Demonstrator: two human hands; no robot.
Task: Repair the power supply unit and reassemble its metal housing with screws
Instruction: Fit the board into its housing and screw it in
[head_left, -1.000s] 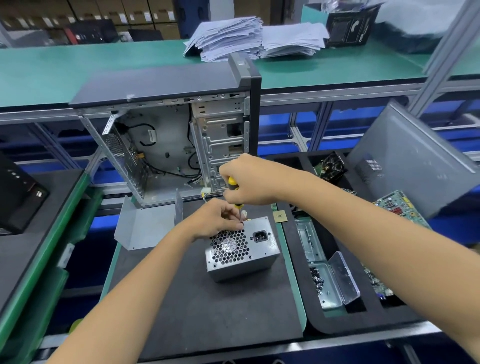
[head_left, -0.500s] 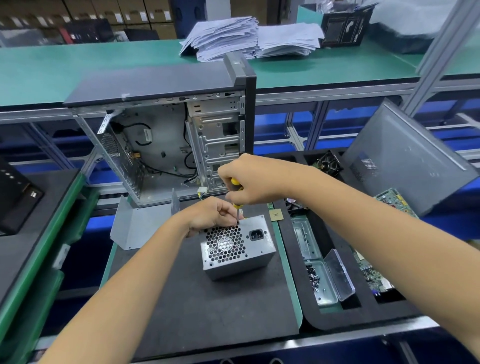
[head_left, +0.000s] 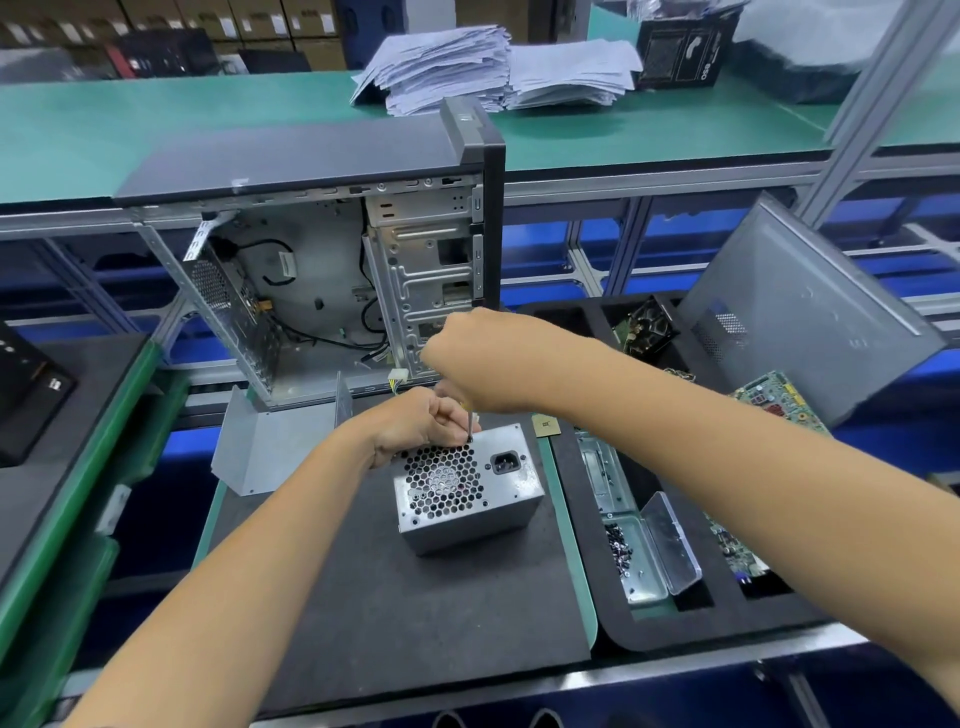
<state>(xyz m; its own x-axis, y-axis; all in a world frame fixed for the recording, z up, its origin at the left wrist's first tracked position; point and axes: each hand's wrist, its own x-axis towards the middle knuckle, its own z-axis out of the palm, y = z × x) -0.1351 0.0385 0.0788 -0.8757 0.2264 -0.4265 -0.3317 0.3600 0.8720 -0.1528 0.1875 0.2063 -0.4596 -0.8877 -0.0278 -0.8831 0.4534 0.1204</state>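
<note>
Head view, power supply unit (head_left: 467, 493): metal box on the dark mat (head_left: 389, 597), fan grille up, just in front of the open computer case (head_left: 332, 291)
Head view, right hand (head_left: 467, 358): fist clamped round the screwdriver (head_left: 470, 426), shaft upright, tip at the unit's rear top edge
Head view, left hand (head_left: 421, 423): fingers curled at the same edge, beside the shaft; whether they pinch a screw I cannot tell
Screws (head_left: 618, 545): dark heap in the open metal tin (head_left: 639, 566), in the tray to the right
Risk, slip: a tilted shaft could jump off the screw head and jab the left fingers close by
Risk, cross-thread: a screw started crooked may bind in the thin housing
Risk, shift: box steadied only at one edge; hard downward push may skid it on the mat
</note>
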